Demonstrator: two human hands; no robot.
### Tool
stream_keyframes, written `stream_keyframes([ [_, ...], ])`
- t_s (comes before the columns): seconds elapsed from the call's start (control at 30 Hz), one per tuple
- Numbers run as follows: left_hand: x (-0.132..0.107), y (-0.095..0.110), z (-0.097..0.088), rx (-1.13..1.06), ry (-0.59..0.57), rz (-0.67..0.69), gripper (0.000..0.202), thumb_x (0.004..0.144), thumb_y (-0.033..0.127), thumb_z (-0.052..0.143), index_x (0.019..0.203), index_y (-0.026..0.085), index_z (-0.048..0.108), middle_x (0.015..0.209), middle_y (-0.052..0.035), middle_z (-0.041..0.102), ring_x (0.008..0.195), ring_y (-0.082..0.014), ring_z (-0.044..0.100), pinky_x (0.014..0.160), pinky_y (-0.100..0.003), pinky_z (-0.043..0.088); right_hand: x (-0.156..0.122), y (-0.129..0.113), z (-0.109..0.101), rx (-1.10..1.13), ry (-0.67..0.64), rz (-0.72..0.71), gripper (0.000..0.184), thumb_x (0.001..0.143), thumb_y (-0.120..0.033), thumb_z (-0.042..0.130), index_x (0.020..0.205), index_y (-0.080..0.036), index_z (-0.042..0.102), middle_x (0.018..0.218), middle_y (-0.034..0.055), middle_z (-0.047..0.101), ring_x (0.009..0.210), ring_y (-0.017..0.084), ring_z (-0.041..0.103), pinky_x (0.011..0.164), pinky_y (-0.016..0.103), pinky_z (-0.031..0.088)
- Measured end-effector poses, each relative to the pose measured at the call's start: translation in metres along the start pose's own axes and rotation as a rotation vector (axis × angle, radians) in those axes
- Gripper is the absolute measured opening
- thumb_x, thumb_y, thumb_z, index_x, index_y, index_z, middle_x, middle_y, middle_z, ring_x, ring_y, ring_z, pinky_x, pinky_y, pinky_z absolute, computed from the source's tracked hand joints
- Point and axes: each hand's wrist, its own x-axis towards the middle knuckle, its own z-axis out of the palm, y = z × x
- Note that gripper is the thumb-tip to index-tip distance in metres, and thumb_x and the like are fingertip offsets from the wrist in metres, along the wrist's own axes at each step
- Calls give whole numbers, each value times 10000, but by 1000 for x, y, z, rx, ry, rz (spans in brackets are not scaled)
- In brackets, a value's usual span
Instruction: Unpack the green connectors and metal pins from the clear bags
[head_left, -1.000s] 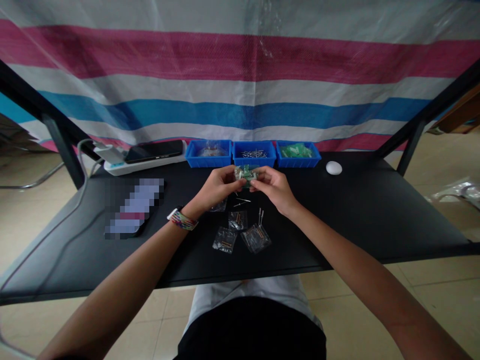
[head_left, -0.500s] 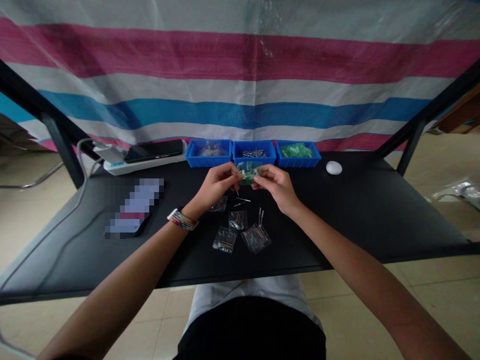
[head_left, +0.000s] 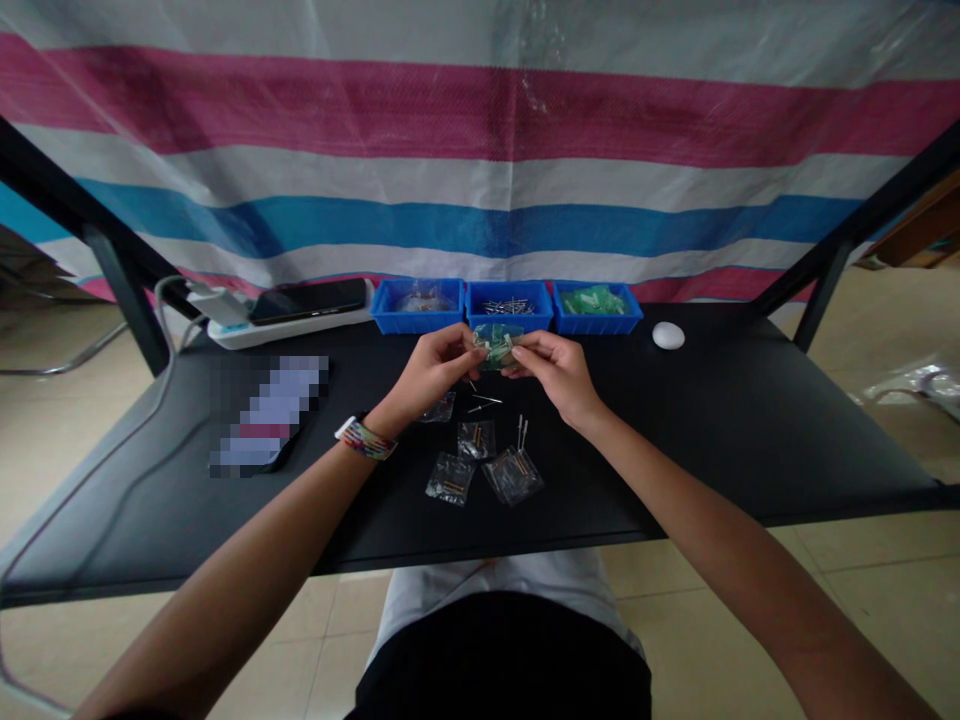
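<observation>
Between my hands, in front of the middle bin, is a small green-tinted plastic bag [head_left: 496,345] with pale pieces inside. My left hand [head_left: 444,358] pinches its left side, and my right hand [head_left: 553,365] grips the right side. Below the left fingers lie thin metal pins [head_left: 486,400] on the black table. Closer to me are several small clear bags, among them a clear bag [head_left: 476,439] with brass-coloured pieces and another clear bag [head_left: 513,475]. Two metal pins [head_left: 522,433] lie at the top of that second one.
At the back stand a blue bin [head_left: 418,322] with clear bags, a blue bin [head_left: 510,321] of metal pins and a blue bin [head_left: 598,324] of green bags. A white egg-shaped object [head_left: 667,336] sits right. Left are a power strip [head_left: 300,333], a dark phone [head_left: 315,300] and a blurred-screen phone [head_left: 274,415].
The green bag has shifted and turned slightly between my fingers, and the pale pieces in it show differently. Both hands stay almost in place.
</observation>
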Motion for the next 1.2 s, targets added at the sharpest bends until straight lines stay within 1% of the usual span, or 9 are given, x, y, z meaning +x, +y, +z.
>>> stream_keyframes([
  [0.2, 1, -3, 1, 1, 13, 25, 316, 876, 412, 774, 791, 194, 562, 682, 19, 610, 615, -126, 632, 599, -238, 500, -2, -3, -1, 9, -50, 59, 331, 820, -489, 846, 959, -213, 728, 873, 30, 790, 739, 192, 774, 723, 353, 659],
  [0.4, -1, -5, 4, 44, -2, 26, 262, 891, 363, 751, 831, 192, 562, 657, 16, 629, 589, -109, 589, 568, -219, 454, -1, -2, 2, 7, -116, 86, 348, 798, -462, 869, 985, -215, 710, 868, 19, 779, 713, 177, 766, 697, 328, 644],
  [0.5, -1, -5, 5, 36, -51, 11, 290, 897, 395, 760, 847, 190, 561, 674, 17, 631, 590, -108, 609, 563, -216, 469, -1, -1, 3, 1, -139, 79, 349, 792, -467, 872, 978, -220, 710, 852, 12, 773, 692, 170, 754, 680, 324, 640],
  [0.63, 0, -6, 3, -8, -103, 13, 330, 929, 468, 746, 884, 181, 589, 703, 2, 658, 614, -119, 647, 599, -234, 521, -1, -1, 3, -9, -123, 68, 360, 785, -475, 878, 975, -217, 715, 875, 19, 776, 688, 165, 745, 696, 339, 649],
  [0.83, 1, -6, 3, 2, -33, 33, 348, 933, 484, 761, 898, 183, 591, 679, 10, 651, 586, -121, 651, 579, -235, 501, -3, -5, 2, 17, -98, 90, 361, 790, -462, 875, 1007, -220, 718, 920, 31, 786, 713, 175, 751, 734, 368, 662],
  [0.93, 1, -6, 4, -2, -7, 34, 338, 929, 470, 769, 888, 189, 585, 672, 16, 638, 579, -121, 646, 574, -237, 495, -3, -5, 3, -3, -75, 47, 356, 789, -471, 877, 983, -216, 722, 914, 29, 778, 683, 165, 734, 696, 351, 647],
  [1.03, 0, -6, 4, -12, 10, 20, 340, 934, 481, 758, 871, 190, 592, 687, 10, 648, 579, -120, 632, 568, -237, 494, -3, -6, 3, -75, -38, -40, 337, 804, -493, 867, 937, -219, 723, 868, 18, 756, 660, 163, 715, 653, 336, 624],
  [1.1, -1, -6, 3, -11, 25, 1, 372, 963, 517, 704, 824, 189, 598, 679, -1, 652, 576, -123, 623, 572, -243, 499, -4, -7, 3, -127, -6, -104, 310, 830, -496, 850, 927, -227, 729, 849, 11, 745, 656, 167, 710, 650, 339, 619],
  [1.2, -1, -5, 1, 17, 67, -32, 500, 1016, 587, 572, 720, 186, 609, 585, -20, 625, 541, -135, 597, 559, -255, 481, -7, -9, 3, -207, 31, -192, 232, 886, -456, 811, 951, -240, 757, 869, 15, 749, 652, 170, 709, 655, 349, 616],
])
